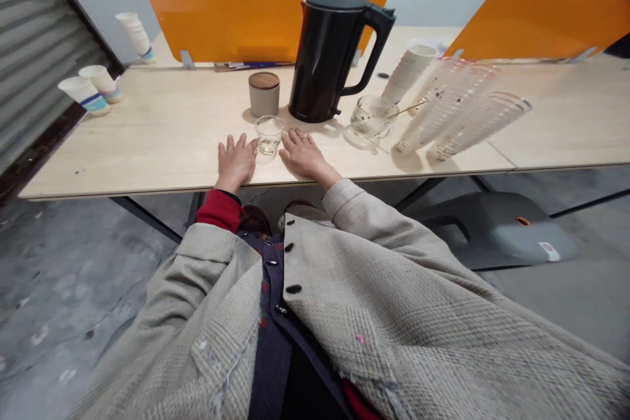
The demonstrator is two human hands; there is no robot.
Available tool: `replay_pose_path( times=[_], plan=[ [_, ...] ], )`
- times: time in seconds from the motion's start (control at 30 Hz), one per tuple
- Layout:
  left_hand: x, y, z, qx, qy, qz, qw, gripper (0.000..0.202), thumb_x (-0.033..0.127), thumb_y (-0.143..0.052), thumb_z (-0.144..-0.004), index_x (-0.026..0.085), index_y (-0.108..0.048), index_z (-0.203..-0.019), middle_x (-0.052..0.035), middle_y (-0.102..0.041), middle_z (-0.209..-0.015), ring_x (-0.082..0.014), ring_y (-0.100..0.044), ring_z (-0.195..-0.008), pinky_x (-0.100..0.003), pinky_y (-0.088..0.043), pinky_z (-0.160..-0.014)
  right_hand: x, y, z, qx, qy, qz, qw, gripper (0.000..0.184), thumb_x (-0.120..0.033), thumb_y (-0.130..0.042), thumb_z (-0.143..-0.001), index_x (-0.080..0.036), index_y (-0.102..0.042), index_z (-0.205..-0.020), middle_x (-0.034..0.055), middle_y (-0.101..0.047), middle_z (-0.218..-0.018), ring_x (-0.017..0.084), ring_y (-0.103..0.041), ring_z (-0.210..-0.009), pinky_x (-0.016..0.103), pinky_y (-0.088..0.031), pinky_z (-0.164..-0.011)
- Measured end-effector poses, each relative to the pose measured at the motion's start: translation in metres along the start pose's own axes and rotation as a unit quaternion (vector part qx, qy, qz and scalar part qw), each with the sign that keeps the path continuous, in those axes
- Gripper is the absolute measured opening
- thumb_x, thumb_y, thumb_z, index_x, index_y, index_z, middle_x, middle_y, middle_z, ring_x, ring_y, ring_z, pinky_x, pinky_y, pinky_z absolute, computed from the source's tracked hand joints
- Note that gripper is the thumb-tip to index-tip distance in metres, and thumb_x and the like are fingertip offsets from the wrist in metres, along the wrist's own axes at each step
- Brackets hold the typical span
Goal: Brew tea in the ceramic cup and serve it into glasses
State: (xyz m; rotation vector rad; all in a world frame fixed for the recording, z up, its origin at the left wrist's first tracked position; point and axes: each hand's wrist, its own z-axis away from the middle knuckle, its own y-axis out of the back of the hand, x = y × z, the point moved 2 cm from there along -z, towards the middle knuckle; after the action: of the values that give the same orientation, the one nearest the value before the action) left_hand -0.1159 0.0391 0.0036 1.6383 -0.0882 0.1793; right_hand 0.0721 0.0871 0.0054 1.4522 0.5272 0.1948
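My left hand and my right hand lie flat and palm down at the front edge of a pale wooden table, fingers apart, holding nothing. Between them stands a small clear glass tumbler, closer to the left hand and apparently not touched. Behind it are a grey jar with a wooden lid and a black electric kettle. To the right of my right hand sits a ribbed glass mug with a spoon in it.
Long stacks of clear plastic cups and white paper cups lie tilted at the right. Several paper cups stand at the left end. Orange desk dividers rise behind the table, and a grey seat sits below right.
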Motion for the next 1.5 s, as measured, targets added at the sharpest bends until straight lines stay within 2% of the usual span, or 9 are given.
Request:
replay_pose_path(
  times=[0.37, 1.3, 1.5],
  plan=[
    [-0.0022, -0.0022, -0.0027, 0.0, -0.005, 0.004, 1.0, 0.061, 0.042, -0.024, -0.116, 0.035, -0.051, -0.17, -0.0039, -0.036, -0.187, -0.0415, -0.022, -0.175, -0.069, -0.016, -0.141, -0.001, 0.0018, 0.0015, -0.001, 0.001, -0.007, 1.0, 0.072, -0.036, -0.03, -0.112, -0.004, -0.033, -0.177, 0.0218, -0.021, -0.189, 0.037, -0.016, -0.178, 0.06, -0.014, -0.143],
    [-0.0012, -0.0008, -0.0013, 0.0, 0.0, -0.01, 1.0, 0.061, 0.043, -0.023, -0.117, 0.036, -0.05, -0.171, -0.0013, -0.037, -0.186, -0.0411, -0.023, -0.175, -0.065, -0.016, -0.141, -0.0017, 0.0022, 0.0015, 0.001, 0.0, -0.001, 1.0, 0.072, -0.036, -0.031, -0.112, -0.004, -0.033, -0.177, 0.0217, -0.021, -0.189, 0.037, -0.016, -0.178, 0.06, -0.015, -0.144],
    [-0.0023, -0.0016, -0.0025, 0.002, -0.002, -0.005, 1.0, 0.06, 0.043, -0.024, -0.116, 0.039, -0.051, -0.17, -0.0017, -0.037, -0.186, -0.0406, -0.023, -0.175, -0.067, -0.016, -0.141, -0.0008, 0.0013, 0.0002, -0.004, -0.002, -0.003, 1.0, 0.073, -0.037, -0.031, -0.112, -0.005, -0.033, -0.177, 0.0209, -0.021, -0.19, 0.036, -0.015, -0.179, 0.059, -0.013, -0.144]
  ],
)
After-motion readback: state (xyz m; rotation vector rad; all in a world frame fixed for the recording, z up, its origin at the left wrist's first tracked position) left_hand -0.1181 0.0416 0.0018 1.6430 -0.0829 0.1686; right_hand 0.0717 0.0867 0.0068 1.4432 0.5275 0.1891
